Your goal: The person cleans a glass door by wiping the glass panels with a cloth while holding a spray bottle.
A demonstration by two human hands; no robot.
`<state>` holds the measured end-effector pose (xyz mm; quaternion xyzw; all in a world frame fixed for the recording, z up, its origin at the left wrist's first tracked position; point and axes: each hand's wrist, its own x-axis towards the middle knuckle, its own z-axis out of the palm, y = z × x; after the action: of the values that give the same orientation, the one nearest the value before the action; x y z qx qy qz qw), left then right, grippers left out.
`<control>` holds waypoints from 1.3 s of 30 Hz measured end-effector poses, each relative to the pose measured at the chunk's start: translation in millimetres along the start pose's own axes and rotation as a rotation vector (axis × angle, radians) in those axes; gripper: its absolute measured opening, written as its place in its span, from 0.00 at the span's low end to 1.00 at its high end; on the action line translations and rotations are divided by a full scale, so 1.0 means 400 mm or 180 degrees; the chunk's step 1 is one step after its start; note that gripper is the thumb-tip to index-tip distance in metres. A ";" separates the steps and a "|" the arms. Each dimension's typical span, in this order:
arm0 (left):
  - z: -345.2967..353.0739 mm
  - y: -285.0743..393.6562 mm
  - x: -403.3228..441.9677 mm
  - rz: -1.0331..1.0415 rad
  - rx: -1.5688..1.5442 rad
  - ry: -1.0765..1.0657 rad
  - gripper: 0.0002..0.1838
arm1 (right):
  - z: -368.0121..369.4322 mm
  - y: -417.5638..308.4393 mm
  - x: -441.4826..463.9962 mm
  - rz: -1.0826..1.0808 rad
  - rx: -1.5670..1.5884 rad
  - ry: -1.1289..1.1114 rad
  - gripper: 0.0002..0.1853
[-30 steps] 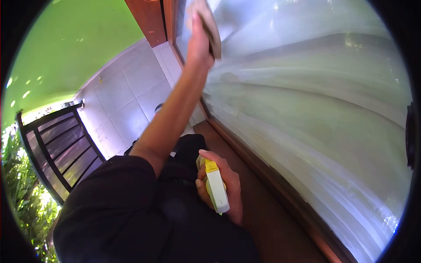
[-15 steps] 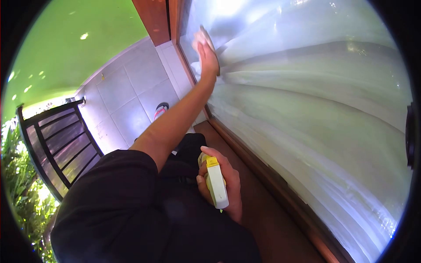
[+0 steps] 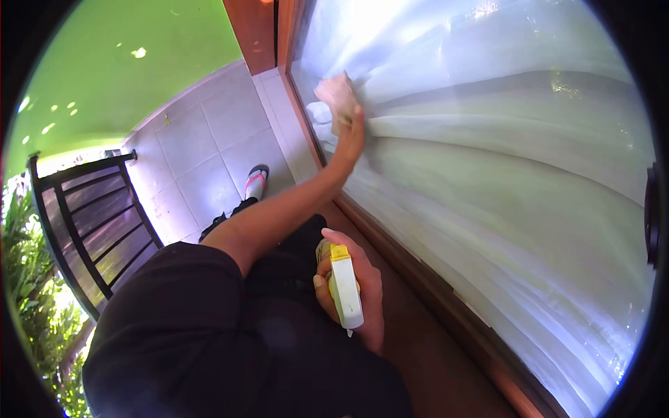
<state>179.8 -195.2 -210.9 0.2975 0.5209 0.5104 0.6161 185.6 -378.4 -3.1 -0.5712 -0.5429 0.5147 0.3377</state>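
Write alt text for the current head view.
Left hand, blurred with a pale cloth-like item, is at a glass pane backed by pale drapery; right hand holds a yellow-white spray bottle. Sandaled foot on tiles.

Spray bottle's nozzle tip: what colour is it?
The nozzle tip is yellow, best seen in the head view.

A blurred pale cloth (image 3: 336,92) is at the glass (image 3: 481,167), the white and yellow spray bottle (image 3: 346,292) well apart.
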 end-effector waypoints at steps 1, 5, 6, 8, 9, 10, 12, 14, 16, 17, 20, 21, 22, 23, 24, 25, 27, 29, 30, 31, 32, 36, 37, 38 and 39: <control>0.005 -0.058 0.072 0.0297 -0.0040 0.0368 0.47 | 0.001 -0.002 -0.002 0.0041 0.0027 -0.0016 0.32; -0.035 0.015 0.160 -0.0769 -0.0395 0.0352 0.47 | 0.014 0.006 0.002 -0.0242 -0.0115 -0.0030 0.32; -0.030 0.025 0.164 -0.0463 -0.0327 0.0366 0.45 | 0.016 0.007 0.002 -0.0268 -0.0146 -0.0036 0.32; -0.003 0.084 0.140 0.0106 -0.0249 0.0245 0.41 | 0.013 0.009 0.007 -0.0271 -0.0123 -0.0032 0.33; 0.020 0.168 0.078 0.0350 -0.0238 0.0113 0.39 | 0.012 0.006 0.006 -0.0230 -0.0069 -0.0026 0.33; 0.038 0.248 0.034 0.0595 -0.0232 -0.0014 0.37 | 0.011 0.004 0.004 -0.0191 -0.0018 -0.0025 0.33; 0.055 0.373 0.008 0.1180 -0.0077 -0.0374 0.35 | 0.012 0.001 0.006 -0.0210 -0.0077 -0.0035 0.33; 0.071 0.466 -0.004 0.1769 0.0078 -0.0721 0.38 | 0.011 0.001 0.006 -0.0247 -0.0134 -0.0040 0.33; 0.104 0.533 0.047 0.2534 0.0419 0.0226 0.35 | 0.013 0.001 0.007 -0.0292 -0.0170 -0.0023 0.33; 0.113 0.547 0.086 0.2899 0.0599 0.0700 0.33 | 0.014 0.000 0.006 -0.0250 -0.0169 -0.0038 0.33; 0.083 0.515 0.194 0.3410 0.0360 0.0584 0.30 | 0.017 -0.003 0.001 -0.0136 -0.0151 -0.0048 0.33; 0.063 0.501 0.212 0.2899 0.0060 0.0309 0.29 | 0.017 -0.001 0.001 -0.0110 -0.0147 -0.0059 0.33; 0.041 0.486 0.229 0.2382 -0.0231 0.0045 0.29 | 0.017 -0.001 -0.002 -0.0086 -0.0148 -0.0075 0.34; 0.025 0.447 0.251 0.2039 -0.0088 0.0289 0.30 | 0.017 -0.004 -0.003 -0.0077 -0.0170 -0.0087 0.34; 0.004 0.405 0.276 0.1673 0.0113 0.0420 0.37 | 0.017 -0.008 -0.003 -0.0077 -0.0193 -0.0114 0.34; -0.020 0.364 0.292 0.1304 0.0309 0.0557 0.45 | 0.020 -0.015 -0.001 -0.0078 -0.0219 -0.0151 0.34; -0.061 0.236 0.289 0.0974 0.0432 0.0331 0.42 | 0.024 -0.011 -0.001 -0.0065 -0.0186 -0.0159 0.34; -0.090 0.101 0.266 0.0630 0.0544 0.0105 0.40 | 0.028 -0.004 -0.002 -0.0065 -0.0137 -0.0146 0.34; -0.098 0.056 0.247 0.0458 0.0598 -0.0007 0.39 | 0.031 -0.002 -0.002 -0.0078 -0.0101 -0.0130 0.34; -0.102 0.030 0.187 0.0170 0.0630 -0.0130 0.40 | 0.031 -0.001 0.000 -0.0090 -0.0064 -0.0111 0.34; -0.113 -0.008 0.135 0.0097 0.0798 -0.0303 0.39 | 0.034 -0.001 0.001 -0.0129 -0.0058 -0.0130 0.34; -0.082 0.110 -0.036 0.0615 0.0672 -0.0835 0.40 | 0.035 -0.009 -0.006 -0.0088 -0.0038 -0.0156 0.35; -0.053 0.177 -0.042 0.1074 0.0612 -0.0800 0.41 | 0.034 -0.014 -0.006 -0.0058 -0.0048 -0.0169 0.34; -0.026 0.251 -0.045 0.1537 0.0547 -0.0759 0.42 | 0.035 -0.016 -0.008 0.0033 0.0012 -0.0173 0.35; -0.006 0.337 -0.041 0.1366 0.0403 -0.0911 0.39 | 0.035 -0.017 -0.012 0.0122 0.0072 -0.0179 0.36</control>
<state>135.7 -170.3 -85.1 0.5082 0.3844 0.5486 0.5413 170.8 -384.1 1.0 -0.5630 -0.5353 0.5430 0.3188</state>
